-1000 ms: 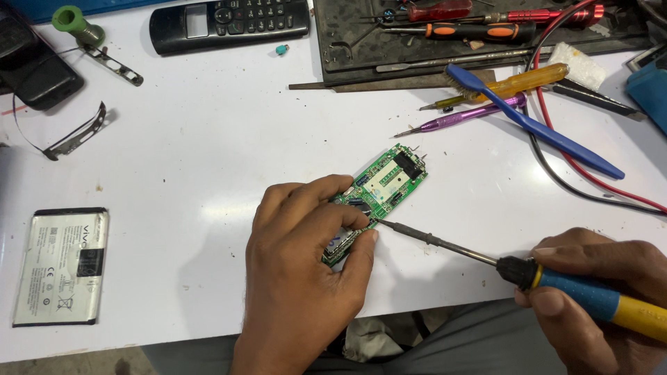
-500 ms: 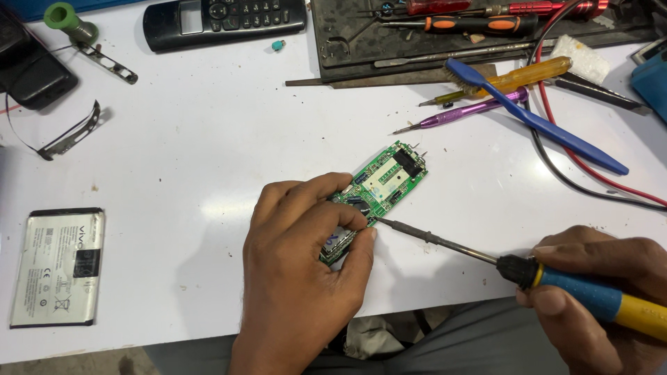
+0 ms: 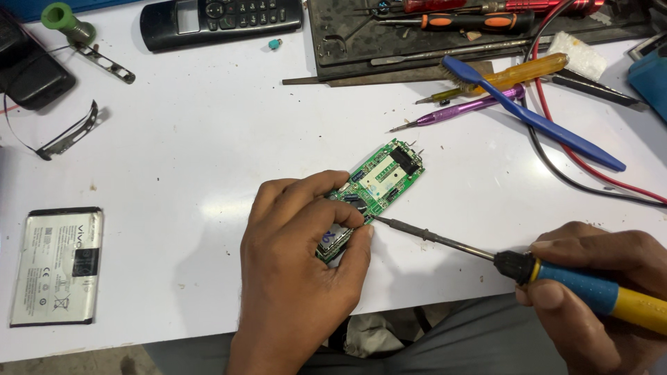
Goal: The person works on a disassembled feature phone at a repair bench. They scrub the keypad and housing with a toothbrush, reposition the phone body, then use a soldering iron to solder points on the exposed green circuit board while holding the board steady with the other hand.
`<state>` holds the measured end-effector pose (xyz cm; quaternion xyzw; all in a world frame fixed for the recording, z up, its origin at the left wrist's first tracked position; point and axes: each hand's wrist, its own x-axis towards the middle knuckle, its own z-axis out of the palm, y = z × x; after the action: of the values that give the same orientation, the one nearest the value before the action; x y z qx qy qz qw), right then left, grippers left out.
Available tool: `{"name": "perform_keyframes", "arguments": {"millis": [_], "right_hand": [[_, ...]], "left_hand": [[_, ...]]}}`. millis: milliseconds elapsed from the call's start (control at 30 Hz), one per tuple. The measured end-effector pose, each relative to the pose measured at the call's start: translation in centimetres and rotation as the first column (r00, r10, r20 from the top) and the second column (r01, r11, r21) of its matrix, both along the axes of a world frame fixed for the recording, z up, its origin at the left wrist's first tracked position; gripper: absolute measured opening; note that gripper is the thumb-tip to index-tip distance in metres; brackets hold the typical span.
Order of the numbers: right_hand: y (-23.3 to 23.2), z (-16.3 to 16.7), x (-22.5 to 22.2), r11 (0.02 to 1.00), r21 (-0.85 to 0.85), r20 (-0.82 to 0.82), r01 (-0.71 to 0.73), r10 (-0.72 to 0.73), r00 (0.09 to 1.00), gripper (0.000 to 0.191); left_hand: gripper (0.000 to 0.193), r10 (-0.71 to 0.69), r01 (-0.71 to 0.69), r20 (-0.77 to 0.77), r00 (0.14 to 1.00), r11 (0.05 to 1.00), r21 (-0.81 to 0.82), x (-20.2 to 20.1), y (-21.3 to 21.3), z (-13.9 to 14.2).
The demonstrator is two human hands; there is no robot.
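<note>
Landmark: green circuit board (image 3: 379, 182), lying on the white table (image 3: 208, 139) about mid-frame.

Far left of the board: flat silver phone battery (image 3: 55, 265), near the table's front edge. Up-left of it, a bent metal strip (image 3: 69, 135), a dark phone (image 3: 31, 73) and a green-capped tool (image 3: 66, 21). Above-left of the board: black cordless handset (image 3: 221, 19), with a tiny teal bit (image 3: 275, 44) just beside it.

Left hand (image 3: 299, 271) sits on the board's near end, with the fingers curled and closed over it, thumb and forefinger pinching the edge so the board is pinned flat. Only the far half of the board shows.

Right of the board: soldering iron (image 3: 486, 255), metal tip touching the board's edge just beside the left thumb. Right hand (image 3: 597, 298) is wrapped shut around its blue-yellow handle, low right.

Above-right of the board: purple screwdriver (image 3: 469, 110), yellow-handled screwdriver (image 3: 514, 73), blue brush-like tool (image 3: 535, 118), black tool tray (image 3: 431, 35), red and black leads (image 3: 590, 180).

Doing it well, as I judge it: keep the board clamped so it can't skate, steady the iron wrist, touch only the one joint, keep the thumb clear of the hot tip, and don't linger there, since heat could lift a pad.
</note>
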<state>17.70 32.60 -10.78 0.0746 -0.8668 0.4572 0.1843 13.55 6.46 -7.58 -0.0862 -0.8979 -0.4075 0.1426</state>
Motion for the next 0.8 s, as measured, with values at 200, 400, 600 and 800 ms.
{"name": "perform_keyframes", "arguments": {"millis": [200,400,600,800], "right_hand": [[0.3,-0.2,-0.4,0.974,0.12,-0.158,-0.192,0.209,0.965,0.005],[0.0,0.2,-0.2,0.997,-0.081,0.086,0.004,0.003,0.996,0.013],[0.0,0.5,-0.8,0.997,-0.068,0.059,-0.044,0.048,0.997,0.018],[-0.3,1.0,-0.6,0.999,-0.025,0.094,-0.031,0.033,0.995,0.021]], "left_hand": [[0.014,-0.001,0.001,0.004,1.0,1.0,0.001,0.0,-0.1,-0.1],[0.014,-0.002,0.002,0.009,1.0,1.0,0.0,0.0,-0.1,-0.2],[0.013,-0.001,0.001,0.011,1.0,1.0,0.003,0.0,0.0,-0.1],[0.013,0.005,-0.005,0.022,1.0,1.0,0.001,0.1,0.0,-0.1]]}}
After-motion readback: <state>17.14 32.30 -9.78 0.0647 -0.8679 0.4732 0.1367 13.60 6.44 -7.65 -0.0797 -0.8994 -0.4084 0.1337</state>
